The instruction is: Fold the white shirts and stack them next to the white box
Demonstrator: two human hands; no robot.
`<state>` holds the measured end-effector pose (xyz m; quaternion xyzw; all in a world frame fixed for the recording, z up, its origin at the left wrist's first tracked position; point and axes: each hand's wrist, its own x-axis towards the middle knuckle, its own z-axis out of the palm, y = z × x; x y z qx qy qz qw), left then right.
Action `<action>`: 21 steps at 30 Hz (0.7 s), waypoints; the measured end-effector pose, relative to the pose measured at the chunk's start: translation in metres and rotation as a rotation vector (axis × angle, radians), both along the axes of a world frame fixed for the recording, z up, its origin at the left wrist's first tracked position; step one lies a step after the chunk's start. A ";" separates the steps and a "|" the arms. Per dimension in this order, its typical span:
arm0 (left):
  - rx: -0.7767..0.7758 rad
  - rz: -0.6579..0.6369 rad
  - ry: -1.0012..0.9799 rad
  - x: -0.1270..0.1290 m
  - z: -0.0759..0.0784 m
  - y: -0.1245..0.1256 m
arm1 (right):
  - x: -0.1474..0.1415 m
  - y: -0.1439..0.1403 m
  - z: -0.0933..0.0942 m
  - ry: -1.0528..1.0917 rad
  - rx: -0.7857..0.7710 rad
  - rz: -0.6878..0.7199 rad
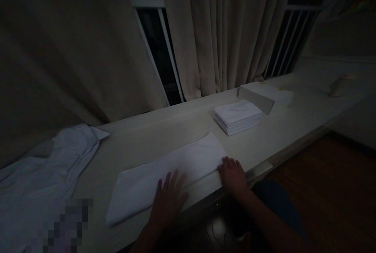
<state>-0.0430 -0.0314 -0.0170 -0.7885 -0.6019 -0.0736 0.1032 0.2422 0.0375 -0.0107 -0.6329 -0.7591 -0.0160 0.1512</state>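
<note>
A white cloth (190, 163), folded into a long flat strip, lies slantwise on the pale table. My left hand (170, 200) is over its near edge left of the middle, palm down with fingers spread, slightly blurred by motion. At the strip's near right corner, my right hand (234, 176) has its fingers bent together on the cloth's edge. Beyond that corner sits a neat stack of folded white cloths (239, 116).
A loose heap of white cloth (58, 159) covers the table's left end. Behind the stack stands a white open box (258, 99), and farther right a pale object (342, 84). Curtains (217, 29) hang along the far edge. The table's front edge runs close before me.
</note>
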 end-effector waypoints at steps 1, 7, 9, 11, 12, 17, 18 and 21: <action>0.001 0.000 0.003 -0.001 -0.001 0.000 | 0.002 0.000 -0.001 -0.003 -0.002 -0.011; 0.022 0.004 0.021 -0.003 -0.004 0.000 | 0.002 0.001 0.004 0.026 0.030 -0.002; 0.046 0.003 0.022 0.007 0.000 0.004 | -0.003 0.003 0.008 0.036 0.063 0.042; 0.050 -0.050 0.019 0.025 0.006 0.013 | -0.011 0.007 0.013 0.042 0.083 0.097; 0.041 -0.095 0.015 0.038 0.009 0.019 | -0.017 0.010 0.015 0.049 0.084 0.121; -0.042 -0.298 -0.030 0.099 0.018 0.054 | -0.039 0.033 0.026 0.091 0.040 0.170; -0.056 -0.314 -0.040 0.107 0.018 0.059 | -0.041 0.040 0.028 0.088 0.026 0.172; -0.083 -0.316 -0.064 0.116 0.013 0.066 | -0.042 0.064 0.028 0.057 -0.046 0.174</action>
